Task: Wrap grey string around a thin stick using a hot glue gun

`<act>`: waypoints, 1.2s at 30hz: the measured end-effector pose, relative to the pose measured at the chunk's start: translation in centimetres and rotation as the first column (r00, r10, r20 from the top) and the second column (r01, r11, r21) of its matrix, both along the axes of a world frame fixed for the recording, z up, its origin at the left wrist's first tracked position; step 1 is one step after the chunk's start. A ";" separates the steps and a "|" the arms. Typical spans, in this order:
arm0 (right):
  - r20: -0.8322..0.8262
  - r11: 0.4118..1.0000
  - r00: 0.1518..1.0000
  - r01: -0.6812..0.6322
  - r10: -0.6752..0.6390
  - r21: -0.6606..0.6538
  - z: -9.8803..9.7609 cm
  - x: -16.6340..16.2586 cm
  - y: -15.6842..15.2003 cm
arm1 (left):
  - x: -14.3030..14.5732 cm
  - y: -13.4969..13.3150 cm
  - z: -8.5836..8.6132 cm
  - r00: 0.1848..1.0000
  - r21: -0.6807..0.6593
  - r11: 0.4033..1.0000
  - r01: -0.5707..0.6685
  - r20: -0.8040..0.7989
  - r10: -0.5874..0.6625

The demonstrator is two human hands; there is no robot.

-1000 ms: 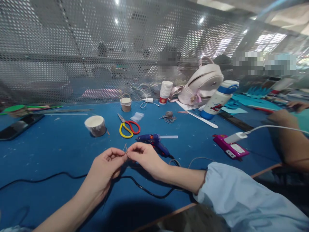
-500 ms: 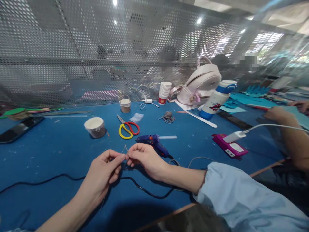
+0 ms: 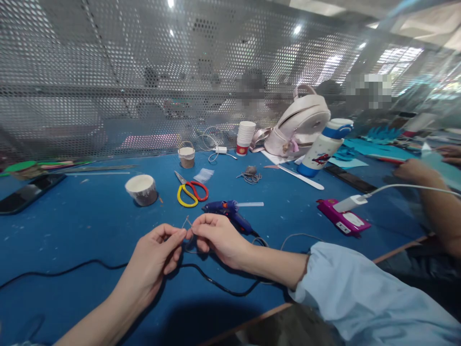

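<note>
Thumb and forefinger of the left hand (image 3: pixel 158 250) pinch closed on a thin strand (image 3: pixel 187 218), and those of the right hand (image 3: pixel 219 238) pinch it too; it peaks in a narrow bend just above the fingertips, near the table's front edge; just beyond lie a blue glue gun (image 3: pixel 220 207) with a clear, rod-like stick (image 3: pixel 251 204) and scissors (image 3: pixel 192 193) with yellow and red loops; a smooth black cable (image 3: pixel 219 285) runs behind the left wrist; farther back are a squat, rough-rimmed cup (image 3: pixel 145 196), a smaller handled cup (image 3: pixel 187 161) and fuzzy grey yarn (image 3: pixel 251 175), before a perforated screen (image 3: pixel 118 91); fingers hide the strand's held parts, and whether it is cord or wire I cannot tell.
</note>
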State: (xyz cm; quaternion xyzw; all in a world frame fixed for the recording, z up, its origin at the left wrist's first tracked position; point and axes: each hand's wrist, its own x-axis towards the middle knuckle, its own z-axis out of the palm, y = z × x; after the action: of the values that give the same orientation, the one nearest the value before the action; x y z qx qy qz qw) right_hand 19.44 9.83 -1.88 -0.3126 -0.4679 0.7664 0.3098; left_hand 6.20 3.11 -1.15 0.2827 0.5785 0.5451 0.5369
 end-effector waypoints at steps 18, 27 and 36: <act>-0.091 0.995 0.995 0.022 -0.031 -0.094 0.8 0.2 -0.4 | 0.1 0.1 0.1 1.000 0.011 1.000 -0.018 0.013 0.018; -0.107 0.995 0.994 0.019 -0.030 -0.099 0.9 0.2 -0.4 | 0.3 0.1 0.0 0.998 0.023 0.997 -0.070 -0.002 0.070; -0.096 0.995 0.995 0.019 -0.028 -0.095 0.6 0.3 -0.3 | 0.1 0.1 0.0 1.000 -0.027 0.999 -0.022 -0.007 0.022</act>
State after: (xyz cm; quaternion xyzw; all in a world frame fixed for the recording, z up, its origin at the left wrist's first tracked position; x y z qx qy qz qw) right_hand 19.73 9.58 -1.32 -0.2945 -0.4122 0.7982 0.3260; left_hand 6.29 3.22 -1.12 0.2709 0.5909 0.5421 0.5325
